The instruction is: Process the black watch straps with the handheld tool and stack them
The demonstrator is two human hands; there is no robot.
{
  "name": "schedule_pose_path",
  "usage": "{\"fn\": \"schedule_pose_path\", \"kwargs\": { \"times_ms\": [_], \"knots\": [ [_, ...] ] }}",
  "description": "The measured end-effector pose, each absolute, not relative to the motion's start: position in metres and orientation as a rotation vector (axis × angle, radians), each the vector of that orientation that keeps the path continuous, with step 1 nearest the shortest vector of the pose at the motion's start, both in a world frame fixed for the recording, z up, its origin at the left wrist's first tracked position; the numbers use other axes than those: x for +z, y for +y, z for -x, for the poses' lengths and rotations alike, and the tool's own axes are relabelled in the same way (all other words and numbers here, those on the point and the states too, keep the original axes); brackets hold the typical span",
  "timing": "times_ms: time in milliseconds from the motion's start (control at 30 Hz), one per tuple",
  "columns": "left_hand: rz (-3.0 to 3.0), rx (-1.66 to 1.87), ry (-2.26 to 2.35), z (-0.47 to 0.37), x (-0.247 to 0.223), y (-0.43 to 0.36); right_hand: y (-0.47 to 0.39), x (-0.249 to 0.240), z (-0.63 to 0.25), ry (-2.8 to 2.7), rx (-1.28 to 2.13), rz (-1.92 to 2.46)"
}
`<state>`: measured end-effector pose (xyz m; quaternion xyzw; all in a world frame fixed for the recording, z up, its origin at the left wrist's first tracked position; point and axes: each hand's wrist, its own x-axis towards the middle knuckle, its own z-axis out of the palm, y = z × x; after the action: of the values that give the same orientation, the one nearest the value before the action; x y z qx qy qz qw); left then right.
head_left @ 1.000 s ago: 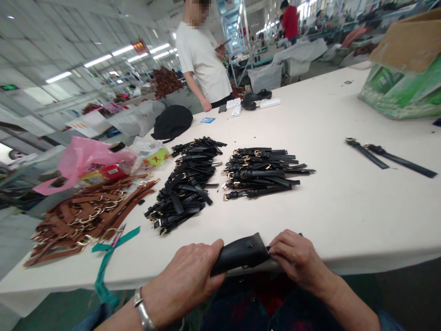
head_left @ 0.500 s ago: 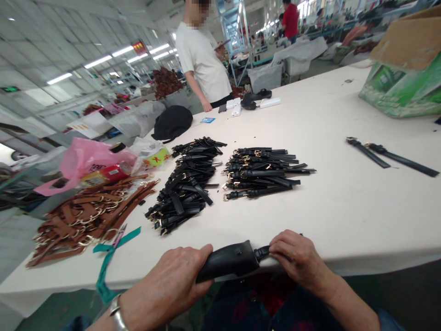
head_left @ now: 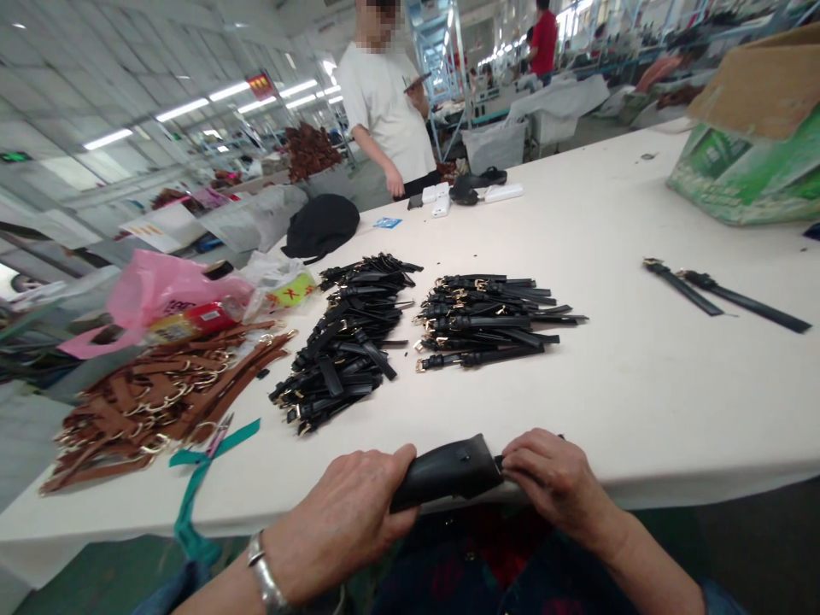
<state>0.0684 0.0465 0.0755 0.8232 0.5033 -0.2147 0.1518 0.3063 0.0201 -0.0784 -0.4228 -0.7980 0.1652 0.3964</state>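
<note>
Near the table's front edge, my left hand point(head_left: 368, 491) is wrapped round a smooth black hand-held tool point(head_left: 445, 472), shaped like a hair clipper with a small button on top. The tool's wide end faces right. Pinched in my right hand point(head_left: 554, 470) is a black leather strap, mostly hidden by the fingers; a short bit of it shows right at the tool's end. Beyond my hands lie two heaps of black buckle straps, a long heap point(head_left: 349, 333) on the left and a smaller heap point(head_left: 490, 316) beside it.
Brown straps with metal rings point(head_left: 166, 393), scissors with green ribbon point(head_left: 192, 491) and a pink bag point(head_left: 150, 290) occupy the left side. Two loose straps point(head_left: 746, 299) and a green carton point(head_left: 736, 171) are at right. A person in a white shirt point(head_left: 390, 102) stands across the table.
My left hand and the black tool have moved right and slightly up, covering most of the strap stretch that showed before. My right hand has barely moved.
</note>
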Motion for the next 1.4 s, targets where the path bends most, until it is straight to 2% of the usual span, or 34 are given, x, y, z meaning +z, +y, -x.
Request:
{"fn": "schedule_pose_path", "kwargs": {
  "times_ms": [733, 967, 1233, 1400],
  "knots": [
    [-2.356, -0.667, 1.446, -0.061, 0.086, 0.045, 0.02, -0.076, -0.305, -1.982, 0.432, 1.079],
    [-2.415, -0.677, 1.411, -0.082, 0.083, 0.053, 0.02, -0.076, -0.305, -1.991, 0.394, 1.086],
    [-2.339, -0.47, 1.568, -0.065, 0.067, 0.054, 0.02, -0.078, -0.305, -1.975, 0.387, 1.091],
    [-2.262, -0.429, 1.681, -0.037, 0.072, 0.05, 0.019, -0.081, -0.305, -1.974, 0.406, 1.08]
  ]
}}
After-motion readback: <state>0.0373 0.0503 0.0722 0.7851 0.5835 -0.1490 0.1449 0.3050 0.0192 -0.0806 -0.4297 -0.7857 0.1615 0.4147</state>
